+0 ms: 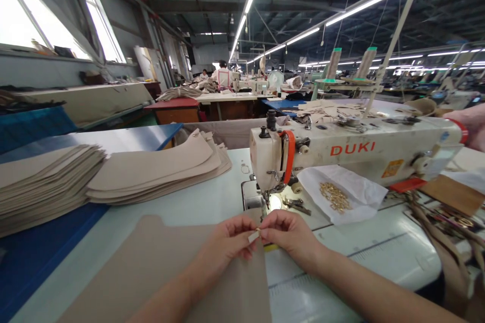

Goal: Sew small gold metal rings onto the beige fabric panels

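My left hand [229,242] is closed in a pinch on a short pale strip [253,236]. Fingertip to fingertip with it, my right hand [290,234] pinches a tiny gold-coloured ring [258,231] at the strip's end; the fingers partly hide it. Both hands are just in front of the needle area of a white sewing machine [318,149]. Beneath my left hand and forearm lies a large taupe panel [162,262], its far right corner reaching toward the needle plate. Gold metal rings [335,197] lie in a heap on a white bag [366,194] right of the needle.
Stacks of cut taupe panels [151,166] lie at the left, partly over a blue surface [56,262]. Thread cones [366,63] stand behind the machine. Straps [450,252] hang at the right edge. Farther back, a person [223,75] sits among other work tables.
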`<state>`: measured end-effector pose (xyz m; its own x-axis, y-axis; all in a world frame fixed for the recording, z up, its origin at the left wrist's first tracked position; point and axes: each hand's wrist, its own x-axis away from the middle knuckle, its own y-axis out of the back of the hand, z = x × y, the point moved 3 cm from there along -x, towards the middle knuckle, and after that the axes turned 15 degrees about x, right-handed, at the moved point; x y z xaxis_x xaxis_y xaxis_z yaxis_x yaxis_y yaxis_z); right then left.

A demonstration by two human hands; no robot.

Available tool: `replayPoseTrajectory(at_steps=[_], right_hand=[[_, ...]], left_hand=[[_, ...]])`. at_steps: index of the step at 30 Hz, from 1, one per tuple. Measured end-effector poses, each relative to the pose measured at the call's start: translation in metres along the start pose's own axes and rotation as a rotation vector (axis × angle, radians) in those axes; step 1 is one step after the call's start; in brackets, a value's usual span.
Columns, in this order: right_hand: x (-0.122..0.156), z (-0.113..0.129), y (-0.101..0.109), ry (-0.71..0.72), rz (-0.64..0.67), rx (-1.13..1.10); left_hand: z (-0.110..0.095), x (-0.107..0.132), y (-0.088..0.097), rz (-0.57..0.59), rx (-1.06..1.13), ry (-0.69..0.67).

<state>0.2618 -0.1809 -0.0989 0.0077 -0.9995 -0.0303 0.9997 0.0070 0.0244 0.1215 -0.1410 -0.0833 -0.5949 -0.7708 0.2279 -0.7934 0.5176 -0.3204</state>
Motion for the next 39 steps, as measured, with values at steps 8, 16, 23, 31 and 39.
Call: replayPoseTrajectory(at_steps=[8,16,23,31,39], right_hand=[[0.020,0.015,-0.003,0.234,-0.030,0.365],[0.027,0.023,-0.003,0.492,-0.065,0.606],[0.031,0.033,-0.006,0.592,-0.060,0.673],[0.027,0.030,-0.006,0.603,-0.154,0.608],[0.020,0.021,-0.004,0.392,-0.205,0.413]], left_hand=[[-0.010,0.015,-0.006,-0.092,-0.493,-0.326],[-0.008,0.019,-0.004,-0.107,-0.547,-0.397],[-0.004,0.012,-0.002,-0.125,-0.294,-0.278],[-0.005,0.013,-0.002,-0.175,-0.261,-0.269],[-0.006,0.010,-0.002,-0.145,-0.110,-0.278]])
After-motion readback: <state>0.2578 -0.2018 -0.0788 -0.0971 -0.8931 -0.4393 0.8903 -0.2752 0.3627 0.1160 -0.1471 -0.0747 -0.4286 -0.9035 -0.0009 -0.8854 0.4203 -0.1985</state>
